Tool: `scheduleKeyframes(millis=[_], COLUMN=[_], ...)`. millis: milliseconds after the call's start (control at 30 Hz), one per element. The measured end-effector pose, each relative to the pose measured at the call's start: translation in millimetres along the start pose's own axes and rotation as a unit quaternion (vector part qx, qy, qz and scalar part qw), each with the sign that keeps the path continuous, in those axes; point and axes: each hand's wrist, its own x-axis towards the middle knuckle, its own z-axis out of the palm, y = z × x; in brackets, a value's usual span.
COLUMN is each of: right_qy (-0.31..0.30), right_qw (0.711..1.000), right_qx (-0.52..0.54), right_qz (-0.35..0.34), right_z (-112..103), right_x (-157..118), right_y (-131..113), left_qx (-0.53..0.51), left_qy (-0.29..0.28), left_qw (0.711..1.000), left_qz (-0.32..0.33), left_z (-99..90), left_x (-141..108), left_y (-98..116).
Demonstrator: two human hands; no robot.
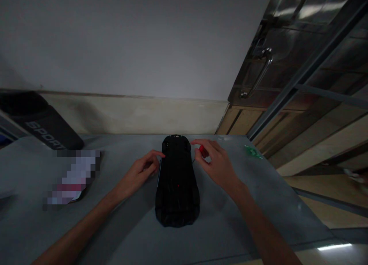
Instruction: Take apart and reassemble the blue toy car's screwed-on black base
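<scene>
A black toy car (177, 173) appears to lie wheels-up on the grey table, its narrower end towards the wall. My left hand (142, 167) is at its left side, the index fingertip touching the car's edge and the other fingers loosely curled. At the car's right side, my right hand (215, 159) pinches a small red object (202, 151) between thumb and fingers. Most of that object is hidden by the fingers, so its kind cannot be made out. The right index finger stretches towards the car's upper right corner.
A dark cylinder marked SPORT (48, 123) stands tilted-looking at the back left. Below it lies a blurred-out printed packet (73, 176). A crumpled green wrapper (253, 152) is near the right table edge. The wall (138, 113) borders the grey table (126, 226) behind; a metal door handle (260, 75) shows at right.
</scene>
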Motion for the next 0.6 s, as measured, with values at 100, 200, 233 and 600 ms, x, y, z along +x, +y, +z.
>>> scheduleKeyframes(millis=[100,200,233,600], right_qy=[0.003,0.006,0.003,-0.005], right_qw=[1.000,1.000,1.000,1.000], right_qx=[-0.012,-0.013,-0.006,-0.003], right_qz=[-0.002,0.009,0.007,-0.025], right_z=[1.7,2.6,2.4,-1.0], right_x=[-0.2,0.1,0.3,1.6], right_y=[-1.9,-3.7,-4.1,-2.1], left_qx=[-0.012,-0.009,-0.009,0.051], left_qy=[0.003,0.004,0.006,0.015], left_qw=[1.000,1.000,1.000,0.999], left_qz=[-0.003,-0.002,0.000,0.000], left_z=[1.0,1.0,1.0,-0.6], left_x=[0.0,-0.4,-0.6,-1.6], left_y=[-3.7,-5.2,-4.9,2.9])
